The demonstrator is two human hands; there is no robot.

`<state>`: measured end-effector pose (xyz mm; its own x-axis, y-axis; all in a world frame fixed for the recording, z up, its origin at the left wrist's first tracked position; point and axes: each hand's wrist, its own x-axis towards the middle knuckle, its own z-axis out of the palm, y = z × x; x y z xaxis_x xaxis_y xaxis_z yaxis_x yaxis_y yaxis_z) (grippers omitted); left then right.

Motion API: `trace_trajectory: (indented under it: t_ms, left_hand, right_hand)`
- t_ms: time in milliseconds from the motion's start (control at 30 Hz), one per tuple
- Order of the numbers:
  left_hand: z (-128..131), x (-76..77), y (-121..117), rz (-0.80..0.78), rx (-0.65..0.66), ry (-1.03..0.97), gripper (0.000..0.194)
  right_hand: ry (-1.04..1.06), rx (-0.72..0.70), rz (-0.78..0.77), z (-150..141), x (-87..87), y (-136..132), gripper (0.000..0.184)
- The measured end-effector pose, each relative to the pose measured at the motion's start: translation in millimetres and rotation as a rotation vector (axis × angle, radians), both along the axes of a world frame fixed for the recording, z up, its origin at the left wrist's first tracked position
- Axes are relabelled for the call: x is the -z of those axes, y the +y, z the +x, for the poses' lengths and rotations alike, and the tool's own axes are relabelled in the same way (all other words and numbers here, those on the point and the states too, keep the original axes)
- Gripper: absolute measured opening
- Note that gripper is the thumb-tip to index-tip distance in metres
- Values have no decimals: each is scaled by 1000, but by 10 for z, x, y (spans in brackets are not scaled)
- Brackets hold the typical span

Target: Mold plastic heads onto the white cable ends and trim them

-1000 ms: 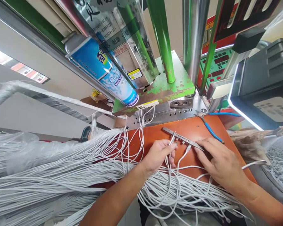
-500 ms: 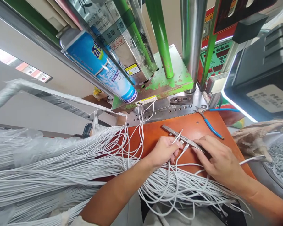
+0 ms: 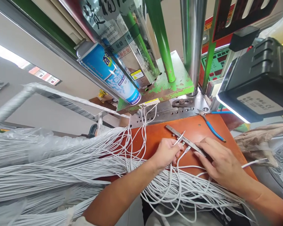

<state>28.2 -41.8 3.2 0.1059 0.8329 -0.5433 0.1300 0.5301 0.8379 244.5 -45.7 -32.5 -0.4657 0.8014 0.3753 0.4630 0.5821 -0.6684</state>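
Note:
A narrow metal bar fixture [image 3: 173, 130] lies slantwise above the orange tabletop, small metal parts along its near edge. My right hand [image 3: 218, 158] grips its right end between thumb and fingers. Pinched in my left hand [image 3: 168, 153] is a white cable [image 3: 179, 138], its pointed end reaching up across the bar. Just right of those fingertips, a second cable's plug [image 3: 186, 149] sits against the bar's near edge. Whether my left fingers also touch the bar, I cannot tell. A thick bundle of white cables [image 3: 85, 169] spreads below and left of both hands.
Behind the bar stands a green press plate [image 3: 179, 84] with a blue spray can [image 3: 118, 78] on it. Blue-handled cutters [image 3: 212, 127] lie at the orange table's [image 3: 153, 133] back right. A black lamp [image 3: 257, 84] overhangs the right side, above a bin of cable scraps [image 3: 281, 166].
The whole view has shifted slightly, so the scene sits a little further right and lower. Both hands keep their holds on the cable and the bar.

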Motion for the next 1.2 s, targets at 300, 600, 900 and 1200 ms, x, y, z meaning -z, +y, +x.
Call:
trace_trajectory:
  t_ms: [300,600,900,1200]
  left_hand:
    - [150,87,-65,34,-137,30,28]
    - [-264,-77,64,131,-66,31,30]
    - [-180,-17,-117,8,-17,-7,38]
    - [-123,-19,-88,47,-41,17,34]
  right_hand:
    - [51,-57,-95,44,-53,27,13]
    - [-12,157,24,-35,42,-25,20]
    - [-90,68,69,-27,35,-6,22]
    - [-75,66,33,-23,60,-22,21]
